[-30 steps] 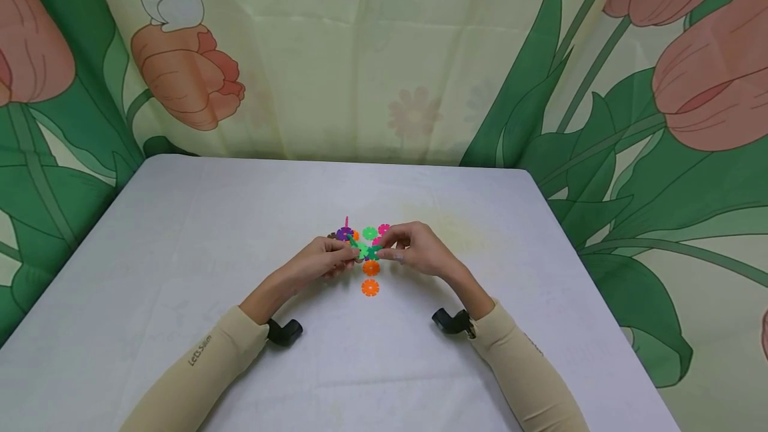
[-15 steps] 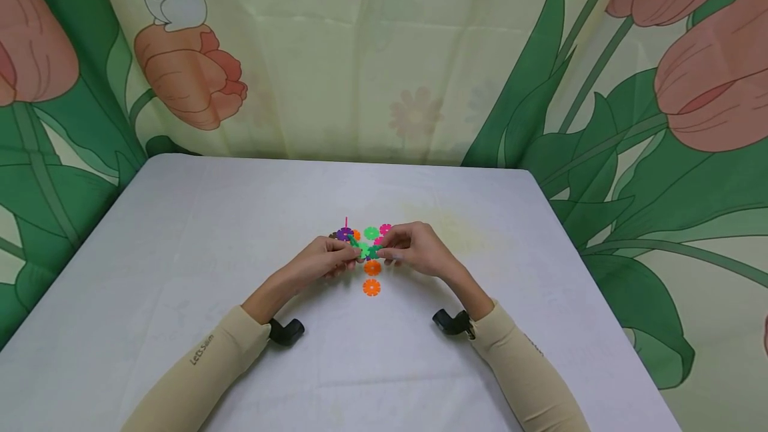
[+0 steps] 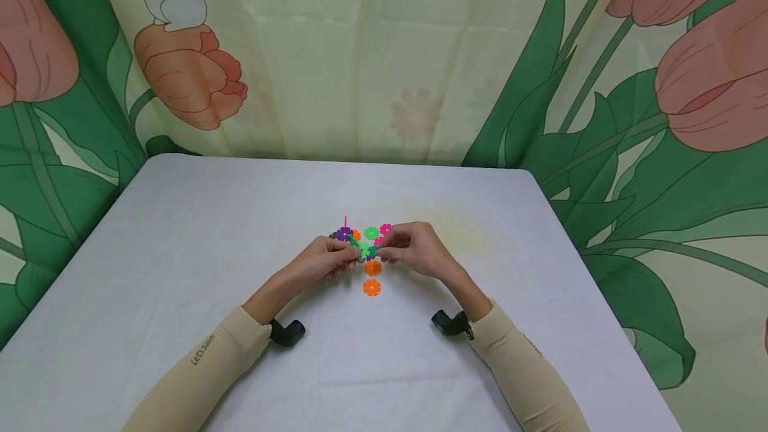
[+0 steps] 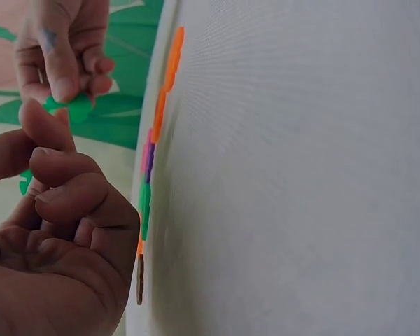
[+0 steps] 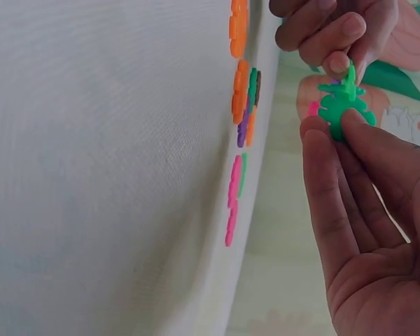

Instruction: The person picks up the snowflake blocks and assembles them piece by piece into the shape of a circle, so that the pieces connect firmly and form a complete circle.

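Observation:
Both hands meet over the table, working on notched snowflake building discs. My left hand (image 3: 333, 255) pinches a light green disc (image 5: 350, 80), seen nearly edge-on in the right wrist view. Between thumb and fingers, my right hand (image 3: 417, 247) grips a darker green disc (image 5: 343, 115) right at the light green one's edge. Beyond the left fingertips show a purple disc (image 3: 345, 233) and a thin pink disc (image 3: 345, 221) standing on edge. Left fingers hide part of this group.
Loose discs lie on the white table (image 3: 240, 219): two orange discs (image 3: 372, 287) in front of the hands, a green disc (image 3: 372, 233) and pink discs (image 3: 385, 229) behind. A brown disc (image 3: 333, 237) sits at the left. A printed curtain (image 3: 336, 85) hangs behind the table.
The darker green disc in my right hand has tilted from face-on to nearly edge-on in the head view. Both hands stay almost in place.

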Demonstrator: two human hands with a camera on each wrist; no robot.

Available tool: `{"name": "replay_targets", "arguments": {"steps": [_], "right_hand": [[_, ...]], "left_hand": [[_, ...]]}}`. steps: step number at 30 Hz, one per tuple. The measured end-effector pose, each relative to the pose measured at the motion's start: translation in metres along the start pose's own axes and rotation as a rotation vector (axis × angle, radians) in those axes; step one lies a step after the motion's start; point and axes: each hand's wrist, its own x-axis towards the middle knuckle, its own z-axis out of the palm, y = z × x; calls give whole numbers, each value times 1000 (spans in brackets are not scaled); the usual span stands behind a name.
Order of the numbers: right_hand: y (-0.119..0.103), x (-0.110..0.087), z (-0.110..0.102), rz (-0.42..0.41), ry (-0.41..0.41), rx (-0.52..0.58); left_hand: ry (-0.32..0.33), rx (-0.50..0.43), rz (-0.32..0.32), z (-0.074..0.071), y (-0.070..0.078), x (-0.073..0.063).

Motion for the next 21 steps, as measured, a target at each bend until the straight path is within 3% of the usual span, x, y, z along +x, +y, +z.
{"name": "replay_targets", "arguments": {"steps": [21], "right_hand": [[1, 0, 6, -46, 15, -56]], "left_hand": [[4, -5, -10, 1, -3, 0]]}}
